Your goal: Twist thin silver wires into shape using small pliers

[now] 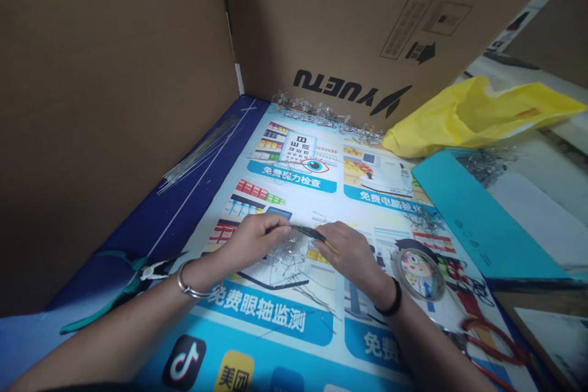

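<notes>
My right hand [349, 251] is closed around a pair of pliers [309, 232] with dark jaws and a bit of yellow on the handle. The jaws point left and reach the fingertips of my left hand [261, 236]. Thumb and forefinger of that hand are pinched together; what they hold is too small to make out. Just below the pliers, a shiny tangle of thin wire [288, 257] lies on the printed sheet [298, 367]. Loose wire pieces are scattered around it. By my left forearm lie green-handled pliers [131, 288].
Cardboard walls [344, 24] stand at the back and left. Straight wires [202, 156] lie on the blue strip. Wire scraps [312, 109] line the back wall. To the right are a tape roll [440, 278], red-handled tool [498, 343], yellow bag [478, 116] and turquoise sheet [487, 220].
</notes>
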Tool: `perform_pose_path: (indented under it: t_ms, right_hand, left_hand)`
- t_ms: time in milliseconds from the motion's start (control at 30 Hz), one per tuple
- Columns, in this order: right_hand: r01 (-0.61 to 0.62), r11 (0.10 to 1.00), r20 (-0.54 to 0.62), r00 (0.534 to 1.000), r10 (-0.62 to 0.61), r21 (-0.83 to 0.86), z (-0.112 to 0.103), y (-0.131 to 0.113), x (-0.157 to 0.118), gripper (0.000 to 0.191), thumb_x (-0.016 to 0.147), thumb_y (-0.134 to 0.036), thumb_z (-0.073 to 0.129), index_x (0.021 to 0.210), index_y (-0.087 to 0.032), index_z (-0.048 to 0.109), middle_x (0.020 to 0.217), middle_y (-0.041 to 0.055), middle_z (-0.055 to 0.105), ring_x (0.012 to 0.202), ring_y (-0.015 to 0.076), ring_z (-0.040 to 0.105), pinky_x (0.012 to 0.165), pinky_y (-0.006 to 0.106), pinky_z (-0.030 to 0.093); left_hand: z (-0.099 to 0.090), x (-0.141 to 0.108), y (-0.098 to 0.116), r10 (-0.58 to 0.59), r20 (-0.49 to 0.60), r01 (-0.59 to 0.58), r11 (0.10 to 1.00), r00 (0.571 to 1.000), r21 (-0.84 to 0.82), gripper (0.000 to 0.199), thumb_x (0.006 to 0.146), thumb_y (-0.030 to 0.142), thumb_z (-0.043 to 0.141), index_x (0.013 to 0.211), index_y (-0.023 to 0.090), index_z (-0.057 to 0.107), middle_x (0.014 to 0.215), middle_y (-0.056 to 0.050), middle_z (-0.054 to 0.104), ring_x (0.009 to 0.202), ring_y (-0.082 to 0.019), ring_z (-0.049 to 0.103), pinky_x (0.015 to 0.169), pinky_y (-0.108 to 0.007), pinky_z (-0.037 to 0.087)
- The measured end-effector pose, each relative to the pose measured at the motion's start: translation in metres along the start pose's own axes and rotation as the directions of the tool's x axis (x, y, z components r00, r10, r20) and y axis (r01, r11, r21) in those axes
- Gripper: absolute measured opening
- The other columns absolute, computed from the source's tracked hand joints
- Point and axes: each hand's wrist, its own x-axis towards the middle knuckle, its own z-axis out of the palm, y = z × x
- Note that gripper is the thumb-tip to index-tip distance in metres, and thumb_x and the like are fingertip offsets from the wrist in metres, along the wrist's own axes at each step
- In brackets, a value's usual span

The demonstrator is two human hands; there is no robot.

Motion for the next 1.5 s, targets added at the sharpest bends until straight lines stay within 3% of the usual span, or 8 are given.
perform_pose_path:
  t_ms: [433, 700, 833, 1033, 1500]
  right_hand:
    - [0.010, 1.000, 0.017, 1.000, -0.010, 0.017, 0.000, -0.005, 0.001, 0.019, 0.089, -0.030, 0.050, 0.099, -0.017, 0.058, 0.087, 0.0064, 0.066, 0.082, 0.0171, 0.058, 0.074, 0.030, 0.048]
    - [-0.138, 0.990, -0.096, 0.986, 0.136, -0.017, -0.011, -0.013, -0.001, 0.022, 0.087, -0.032, 0.053, 0.101, -0.016, 0.057, 0.091, 0.0088, 0.064, 0.087, 0.0207, 0.057, 0.076, 0.035, 0.048]
    - [-0.076, 0.993, -0.014, 0.997, 0.075, -0.085, -0.021, -0.032, 0.001, 0.020, 0.086, -0.030, 0.053, 0.098, -0.015, 0.059, 0.089, 0.0093, 0.063, 0.086, 0.0215, 0.055, 0.076, 0.035, 0.044]
    - [-0.071, 0.977, 0.118, 0.988, 0.096, -0.200, -0.024, -0.046, 0.004, 0.019, 0.087, -0.030, 0.049, 0.094, -0.015, 0.060, 0.086, 0.0094, 0.063, 0.081, 0.0221, 0.053, 0.071, 0.035, 0.038]
    - [-0.094, 0.981, 0.111, 0.987, 0.114, -0.169, -0.018, -0.043, 0.002, 0.017, 0.087, -0.030, 0.051, 0.092, -0.017, 0.061, 0.084, 0.0073, 0.062, 0.081, 0.0210, 0.053, 0.071, 0.033, 0.037]
  left_hand:
    - [0.006, 0.002, -0.005, -0.108, 0.003, 0.108, 0.991, 0.994, -0.074, 0.020, 0.077, 0.029, 0.054, 0.064, 0.015, 0.053, 0.054, 0.005, 0.042, 0.049, -0.008, 0.038, 0.046, -0.019, 0.029]
    - [0.004, 0.001, -0.010, -0.068, -0.094, 0.069, 0.998, 0.993, 0.013, 0.016, 0.079, 0.026, 0.050, 0.068, 0.015, 0.054, 0.058, 0.004, 0.048, 0.053, -0.009, 0.043, 0.049, -0.019, 0.032]
    - [0.004, 0.001, -0.010, -0.066, -0.090, 0.065, 0.998, 0.994, -0.010, 0.017, 0.081, 0.026, 0.049, 0.068, 0.016, 0.053, 0.059, 0.004, 0.048, 0.054, -0.009, 0.044, 0.050, -0.019, 0.033]
    - [0.003, 0.000, -0.007, -0.063, -0.077, 0.059, 0.997, 0.995, -0.054, 0.018, 0.082, 0.028, 0.049, 0.068, 0.016, 0.051, 0.057, 0.005, 0.046, 0.052, -0.009, 0.043, 0.050, -0.020, 0.034]
    - [0.004, -0.001, -0.006, -0.051, 0.000, 0.051, 0.996, 0.999, -0.078, 0.019, 0.087, 0.029, 0.045, 0.072, 0.018, 0.046, 0.055, 0.006, 0.049, 0.052, -0.011, 0.046, 0.053, -0.021, 0.036]
